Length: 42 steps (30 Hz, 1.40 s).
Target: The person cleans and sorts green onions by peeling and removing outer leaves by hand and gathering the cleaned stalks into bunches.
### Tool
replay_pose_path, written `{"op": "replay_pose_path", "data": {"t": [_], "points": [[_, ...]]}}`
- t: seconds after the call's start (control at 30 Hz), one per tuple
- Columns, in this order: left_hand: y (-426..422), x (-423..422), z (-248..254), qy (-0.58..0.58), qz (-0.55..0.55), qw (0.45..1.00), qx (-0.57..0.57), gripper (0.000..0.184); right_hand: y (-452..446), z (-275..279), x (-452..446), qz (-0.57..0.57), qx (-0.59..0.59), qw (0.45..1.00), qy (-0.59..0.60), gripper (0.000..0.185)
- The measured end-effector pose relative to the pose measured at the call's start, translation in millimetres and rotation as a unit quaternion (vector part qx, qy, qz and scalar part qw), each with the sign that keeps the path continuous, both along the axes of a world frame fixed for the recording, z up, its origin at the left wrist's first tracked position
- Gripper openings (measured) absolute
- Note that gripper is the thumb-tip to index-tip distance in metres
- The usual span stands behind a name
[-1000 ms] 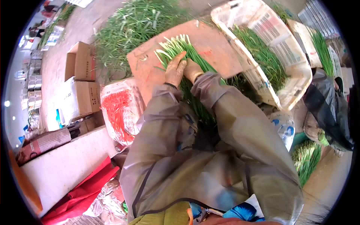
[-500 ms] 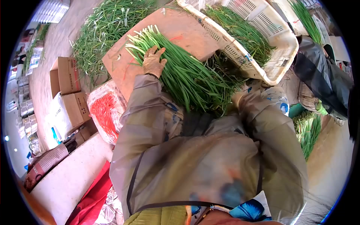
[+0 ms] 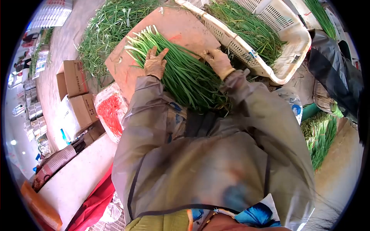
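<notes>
A large bunch of garlic chives [image 3: 185, 67] lies across a reddish-brown board [image 3: 177, 23], pale stem ends at upper left and green leaves toward my lap. My left hand [image 3: 155, 63], in a tan soiled glove, rests on top of the bunch near the stems, its fingers spread. My right hand [image 3: 219, 63], gloved too, is at the far right edge of the bunch, over the board. Its fingers are bent together in a pinch; what is between the fingertips is too small to make out. The lower leaves reach down to my lap.
A white plastic crate [image 3: 246, 50] holding loose greens stands at upper right. A heap of greens [image 3: 108, 34] lies at upper left. Cardboard boxes [image 3: 75, 79] and a bag of red ties [image 3: 110, 111] are on the left. Tied chive bundles [image 3: 323, 134] lie at right.
My right hand has come up from beside my lap to the right edge of the bunch. My left hand stays on the chives, its fingers now spread a little wider.
</notes>
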<state>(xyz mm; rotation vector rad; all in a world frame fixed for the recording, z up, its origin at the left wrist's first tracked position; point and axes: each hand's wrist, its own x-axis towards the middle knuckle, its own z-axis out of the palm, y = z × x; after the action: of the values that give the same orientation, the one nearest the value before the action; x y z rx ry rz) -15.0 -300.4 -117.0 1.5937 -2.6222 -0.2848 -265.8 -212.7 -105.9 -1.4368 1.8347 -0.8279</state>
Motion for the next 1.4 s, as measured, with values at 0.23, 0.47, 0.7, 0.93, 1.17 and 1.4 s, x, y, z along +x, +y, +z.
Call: {"op": "replay_pose_path", "data": {"t": [0.23, 0.47, 0.7, 0.93, 1.17, 1.4], "points": [[3.1, -21.2, 3.3, -0.125, -0.027, 0.991, -0.049, 0.051, 72.7, -42.7, 13.0, 0.350, 0.207, 0.878, 0.255, 0.026], [-1.6, -19.8, 12.1, -0.064, -0.012, 0.997, -0.032, 0.050, 140.1, -39.9, -52.0, 0.494, 0.384, 0.740, 0.246, 0.026], [10.8, -56.5, 70.9, -0.029, 0.074, 0.994, -0.080, 0.048, 32.4, 83.1, -179.6, 0.225, 0.260, 0.933, -0.100, 0.021], [18.6, -131.3, 57.7, 0.217, -0.060, 0.960, -0.165, 0.032, -105.4, -102.7, -257.4, 0.085, 0.256, 0.952, 0.146, 0.030], [32.5, -160.7, 37.2, 0.271, -0.157, 0.943, 0.111, 0.034, -204.8, -166.0, -193.3, 0.105, 0.286, 0.913, 0.271, 0.081], [31.2, -160.7, 32.0, 0.301, -0.136, 0.923, 0.199, 0.034, -213.7, -196.5, -151.2, 0.095, 0.283, 0.923, 0.244, 0.058]]}}
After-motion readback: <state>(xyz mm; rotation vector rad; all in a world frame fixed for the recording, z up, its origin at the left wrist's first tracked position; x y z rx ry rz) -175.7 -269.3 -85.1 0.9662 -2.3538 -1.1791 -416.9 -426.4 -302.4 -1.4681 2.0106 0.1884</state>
